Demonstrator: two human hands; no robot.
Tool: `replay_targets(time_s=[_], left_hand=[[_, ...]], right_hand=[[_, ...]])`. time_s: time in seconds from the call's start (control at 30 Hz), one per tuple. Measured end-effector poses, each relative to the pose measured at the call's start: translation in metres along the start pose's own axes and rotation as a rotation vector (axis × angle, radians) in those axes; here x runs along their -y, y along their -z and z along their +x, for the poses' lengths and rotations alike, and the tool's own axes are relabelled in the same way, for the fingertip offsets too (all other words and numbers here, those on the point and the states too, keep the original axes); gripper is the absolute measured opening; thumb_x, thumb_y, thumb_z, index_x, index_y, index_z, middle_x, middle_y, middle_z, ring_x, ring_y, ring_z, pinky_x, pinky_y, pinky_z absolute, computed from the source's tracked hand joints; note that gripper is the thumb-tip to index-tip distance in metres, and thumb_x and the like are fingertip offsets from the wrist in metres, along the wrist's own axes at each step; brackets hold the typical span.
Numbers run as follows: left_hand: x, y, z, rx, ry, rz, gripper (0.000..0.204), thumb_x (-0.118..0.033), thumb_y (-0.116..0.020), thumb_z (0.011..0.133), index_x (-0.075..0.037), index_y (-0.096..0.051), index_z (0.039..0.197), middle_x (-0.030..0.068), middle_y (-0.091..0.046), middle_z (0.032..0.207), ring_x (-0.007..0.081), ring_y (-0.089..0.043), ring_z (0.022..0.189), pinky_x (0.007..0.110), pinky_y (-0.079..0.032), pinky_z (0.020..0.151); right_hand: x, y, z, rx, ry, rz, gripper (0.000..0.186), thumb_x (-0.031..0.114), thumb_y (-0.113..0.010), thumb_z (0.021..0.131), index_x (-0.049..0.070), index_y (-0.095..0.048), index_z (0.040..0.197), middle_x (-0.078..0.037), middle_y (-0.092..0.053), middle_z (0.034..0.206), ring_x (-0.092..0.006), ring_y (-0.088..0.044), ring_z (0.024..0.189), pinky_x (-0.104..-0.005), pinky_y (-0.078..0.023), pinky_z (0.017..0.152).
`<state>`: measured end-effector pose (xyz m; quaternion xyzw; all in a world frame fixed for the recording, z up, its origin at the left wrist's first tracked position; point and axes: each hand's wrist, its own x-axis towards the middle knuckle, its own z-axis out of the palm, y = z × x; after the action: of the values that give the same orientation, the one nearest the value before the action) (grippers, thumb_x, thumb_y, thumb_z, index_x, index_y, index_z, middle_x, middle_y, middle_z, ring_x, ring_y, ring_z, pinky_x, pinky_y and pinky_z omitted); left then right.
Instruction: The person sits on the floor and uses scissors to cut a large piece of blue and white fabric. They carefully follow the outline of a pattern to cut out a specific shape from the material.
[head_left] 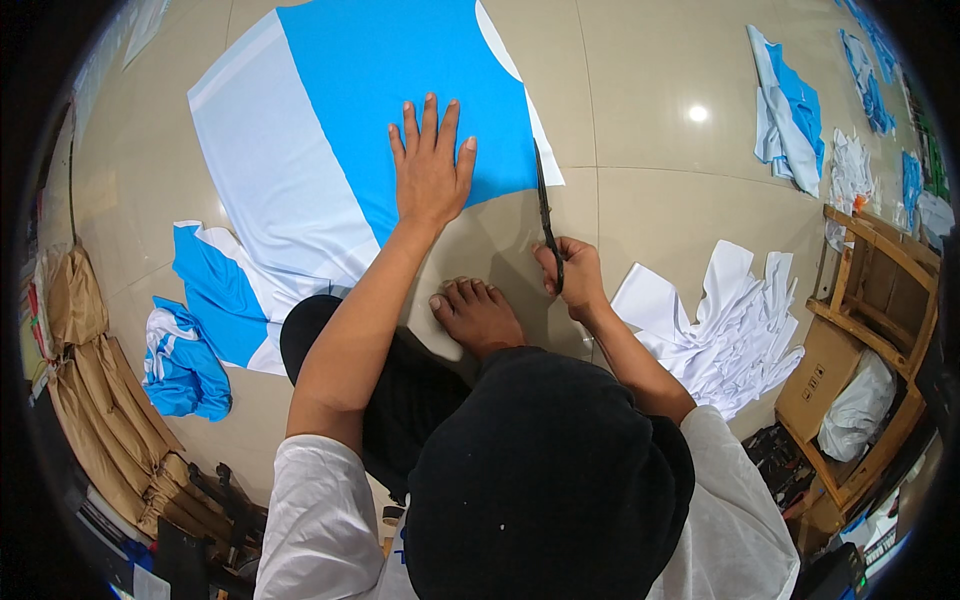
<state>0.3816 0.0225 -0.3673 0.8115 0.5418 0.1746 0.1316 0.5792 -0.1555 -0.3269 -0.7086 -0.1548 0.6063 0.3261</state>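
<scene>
A large blue and white fabric piece (330, 110) lies spread on the tiled floor, with its blue part under my left hand (430, 170). That hand rests flat, its fingers stretched out and apart. My right hand (572, 275) grips black-handled scissors (545, 215) by the loops, the blades pointing away from me. The blade tips meet the fabric's right edge, where a narrow white strip (544, 150) borders the blue. From this angle I cannot tell how far apart the blades are.
My bare foot (480, 315) stands just below the fabric. White fabric scraps (725, 325) are heaped at right, near a wooden frame (850, 340). Crumpled blue and white cloth (187, 360) lies at left. More cut pieces (790, 110) lie far right. Brown wrapped bundles (105, 400) line the left side.
</scene>
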Motion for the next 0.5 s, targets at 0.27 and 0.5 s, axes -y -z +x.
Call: replay_targets(time_s=[0.27, 0.5], left_hand=[[0.001, 0.001, 0.0, 0.01, 0.003, 0.001, 0.059, -0.043, -0.041, 0.117, -0.009, -0.047, 0.165, 0.0238, -0.035, 0.174, 0.0521, -0.024, 0.162, 0.071, -0.014, 0.13], [0.0, 0.0, 0.0, 0.004, 0.003, -0.003, 0.06, -0.043, -0.042, 0.116, -0.009, -0.047, 0.165, 0.0236, -0.036, 0.175, 0.0519, -0.024, 0.163, 0.071, -0.014, 0.13]], right_hand=[[0.006, -0.001, -0.003, -0.005, -0.024, -0.025, 0.029, 0.022, -0.08, 0.097, 0.005, -0.066, 0.078, 0.001, -0.057, 0.059, -0.008, -0.052, 0.047, -0.0267, -0.037, 0.045], [0.013, -0.002, 0.008, 0.018, 0.017, -0.014, 0.034, 0.025, -0.079, 0.099, 0.01, -0.061, 0.074, 0.002, -0.055, 0.057, -0.0079, -0.049, 0.045, -0.0265, -0.035, 0.044]])
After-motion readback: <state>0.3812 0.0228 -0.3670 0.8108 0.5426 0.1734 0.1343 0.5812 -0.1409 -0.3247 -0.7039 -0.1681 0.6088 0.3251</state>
